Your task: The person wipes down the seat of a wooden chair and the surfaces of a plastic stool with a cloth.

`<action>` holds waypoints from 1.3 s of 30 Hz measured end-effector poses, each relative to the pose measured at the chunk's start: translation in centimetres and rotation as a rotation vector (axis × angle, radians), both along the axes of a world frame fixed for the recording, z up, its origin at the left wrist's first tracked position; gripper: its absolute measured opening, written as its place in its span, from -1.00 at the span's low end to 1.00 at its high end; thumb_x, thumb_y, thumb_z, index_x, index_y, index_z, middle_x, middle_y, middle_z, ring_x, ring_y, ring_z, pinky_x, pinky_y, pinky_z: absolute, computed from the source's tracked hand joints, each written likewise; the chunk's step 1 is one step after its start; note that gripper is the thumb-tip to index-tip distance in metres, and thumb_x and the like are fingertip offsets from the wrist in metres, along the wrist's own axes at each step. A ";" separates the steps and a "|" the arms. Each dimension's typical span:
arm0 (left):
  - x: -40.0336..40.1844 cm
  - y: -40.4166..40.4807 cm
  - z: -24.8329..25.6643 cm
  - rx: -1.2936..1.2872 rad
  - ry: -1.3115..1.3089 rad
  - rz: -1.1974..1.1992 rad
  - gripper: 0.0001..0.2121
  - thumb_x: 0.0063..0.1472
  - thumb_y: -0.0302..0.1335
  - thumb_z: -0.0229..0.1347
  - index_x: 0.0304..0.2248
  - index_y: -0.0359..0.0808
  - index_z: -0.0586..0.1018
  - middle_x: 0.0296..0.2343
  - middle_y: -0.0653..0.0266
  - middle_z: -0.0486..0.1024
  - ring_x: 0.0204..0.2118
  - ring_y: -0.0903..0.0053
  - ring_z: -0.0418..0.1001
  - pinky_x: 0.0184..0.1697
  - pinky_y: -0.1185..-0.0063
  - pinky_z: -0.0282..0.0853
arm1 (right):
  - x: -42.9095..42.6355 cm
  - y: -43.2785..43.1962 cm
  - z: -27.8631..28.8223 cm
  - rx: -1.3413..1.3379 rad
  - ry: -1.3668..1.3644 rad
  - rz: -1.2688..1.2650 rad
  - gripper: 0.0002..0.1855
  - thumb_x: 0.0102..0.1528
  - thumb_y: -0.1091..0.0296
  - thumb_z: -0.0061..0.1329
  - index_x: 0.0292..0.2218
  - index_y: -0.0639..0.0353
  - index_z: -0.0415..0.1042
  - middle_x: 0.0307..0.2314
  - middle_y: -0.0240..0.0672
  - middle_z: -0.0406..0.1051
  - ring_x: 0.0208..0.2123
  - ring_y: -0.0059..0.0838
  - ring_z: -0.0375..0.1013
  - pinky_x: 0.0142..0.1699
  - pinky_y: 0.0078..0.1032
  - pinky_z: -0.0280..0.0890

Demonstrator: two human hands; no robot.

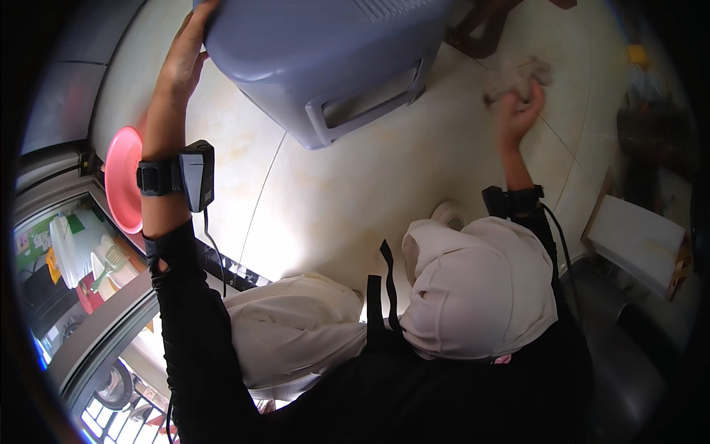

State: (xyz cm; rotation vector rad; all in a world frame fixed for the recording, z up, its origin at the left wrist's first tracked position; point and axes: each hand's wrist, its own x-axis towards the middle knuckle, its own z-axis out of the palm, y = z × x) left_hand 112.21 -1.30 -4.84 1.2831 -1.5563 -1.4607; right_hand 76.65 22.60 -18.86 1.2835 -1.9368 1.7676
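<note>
A large grey-blue plastic container point(333, 50) stands tilted over the tiled floor at the top of the view. A looped handle or slotted frame runs along its near side. My left hand point(188, 61) is on its left edge, with the fingertips partly cut off by the picture's rim. Out to the right, my right hand point(520, 114) is blurred by motion and pinches a crumpled greyish cloth point(518, 80) just above the floor. Both forearms carry black strapped-on devices with cables.
A pink plastic basin point(123, 177) leans by the left wall, near my left forearm. Below it is a sliding-door frame point(105, 327). Dark brown wooden furniture legs point(482, 28) stand beyond the container. At right are a white box point(635, 244) and a dark seat point(615, 344).
</note>
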 end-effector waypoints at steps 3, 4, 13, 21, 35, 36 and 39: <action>0.9 -0.3 -0.8 -0.090 0.067 0.012 -0.50 0.10 -0.14 -0.14 -0.07 -0.35 0.24 -0.15 0.21 0.25 -0.08 0.56 0.18 -0.03 0.64 0.03 | 5.2 0.5 -5.1 0.179 0.253 0.477 -0.48 -0.27 0.55 -0.03 -0.18 0.11 0.22 -0.26 -0.26 0.18 -0.22 -0.28 0.16 -0.15 -0.43 0.10; 0.1 -0.5 -2.4 -0.059 0.082 -0.014 -0.50 0.10 -0.14 -0.14 -0.07 -0.35 0.24 -0.15 0.21 0.25 -0.08 0.56 0.18 -0.03 0.64 0.03 | 5.7 0.8 -4.6 0.240 0.448 0.540 -0.43 -0.32 0.51 0.04 -0.18 0.08 0.22 -0.28 -0.29 0.18 -0.23 -0.29 0.16 -0.13 -0.37 0.08; -1.0 1.9 0.7 -0.075 0.041 0.051 -0.49 0.01 -0.14 -0.04 -0.18 -0.42 0.33 -0.28 0.19 0.36 -0.20 0.53 0.30 -0.14 0.67 0.15 | 17.7 -3.2 -5.4 0.185 0.610 0.980 -0.48 -0.17 0.41 -0.09 -0.09 -0.03 0.21 -0.21 -0.49 0.18 -0.19 -0.50 0.20 -0.13 -0.46 0.12; -1.0 1.7 1.4 -0.022 0.000 0.005 -0.43 0.00 -0.10 -0.04 -0.14 -0.44 0.28 -0.27 0.15 0.34 -0.20 0.51 0.29 -0.15 0.65 0.17 | 14.4 -5.2 -5.6 -0.006 0.876 0.746 -0.55 -0.19 0.29 -0.04 -0.18 -0.19 0.26 -0.24 -0.71 0.17 -0.16 -0.61 0.12 -0.14 -0.62 0.11; 1.8 2.3 0.2 0.206 -0.055 -0.044 -0.07 -0.17 0.29 -0.28 0.07 -0.25 -0.13 0.00 -0.07 -0.04 0.03 0.03 -0.06 -0.02 0.18 -0.08 | 6.2 -3.8 4.7 0.468 -0.396 0.742 -0.42 -0.05 0.68 -0.34 0.03 0.17 -0.03 -0.08 -0.22 0.07 -0.02 -0.37 0.04 0.03 -0.54 -0.02; 1.8 2.3 -0.2 0.306 -0.003 -0.081 -0.04 -0.19 0.32 -0.31 0.07 -0.25 -0.15 0.00 -0.10 -0.07 0.03 -0.02 -0.08 -0.03 0.15 -0.07 | 6.0 -4.6 4.8 0.513 -0.444 0.765 -0.42 0.00 0.63 -0.35 0.06 0.20 -0.12 -0.02 -0.20 0.01 0.02 -0.41 0.01 0.04 -0.60 -0.04; 0.7 3.1 -0.8 0.265 -0.037 -0.076 -0.02 -0.22 0.32 -0.27 0.06 -0.28 -0.12 0.00 -0.09 -0.05 0.01 0.00 -0.02 -0.05 0.16 -0.03 | 5.2 -6.3 4.7 0.484 -0.474 0.834 -0.45 0.03 0.54 -0.31 0.06 0.25 -0.12 0.02 -0.18 -0.04 0.03 -0.47 0.01 0.03 -0.65 -0.05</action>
